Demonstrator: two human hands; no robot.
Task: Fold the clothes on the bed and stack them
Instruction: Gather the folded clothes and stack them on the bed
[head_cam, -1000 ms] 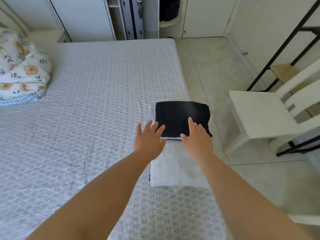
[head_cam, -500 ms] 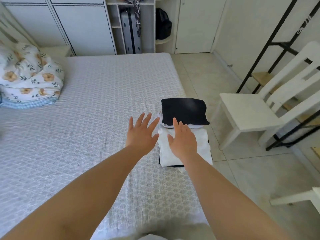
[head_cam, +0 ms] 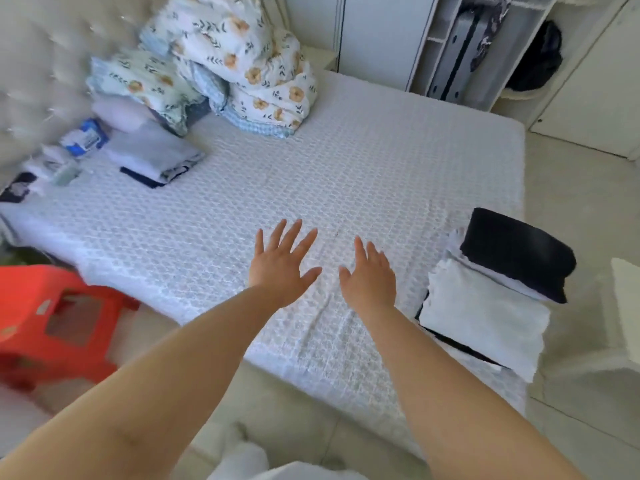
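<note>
A stack of folded clothes sits at the bed's right corner: a black folded garment [head_cam: 519, 252] lies on top at the far end, a white folded garment [head_cam: 485, 317] below it, with a dark layer peeking out underneath. My left hand [head_cam: 282, 263] and my right hand [head_cam: 369, 275] hover over the bare white bed sheet [head_cam: 311, 174], left of the stack, fingers spread, holding nothing. Another small pile of folded pale and dark clothes [head_cam: 156, 157] lies near the headboard at the far left.
Flowered bedding [head_cam: 239, 64] is heaped by the padded headboard. A blue-white packet [head_cam: 83, 138] and small items lie at the bed's left end. A red plastic stool [head_cam: 55, 323] stands on the floor at left. A wardrobe with a suitcase [head_cam: 453, 60] stands behind.
Both hands have left the stack and moved left over the bare sheet. The view has swung left, so the stack now sits at the right and the headboard end shows.
</note>
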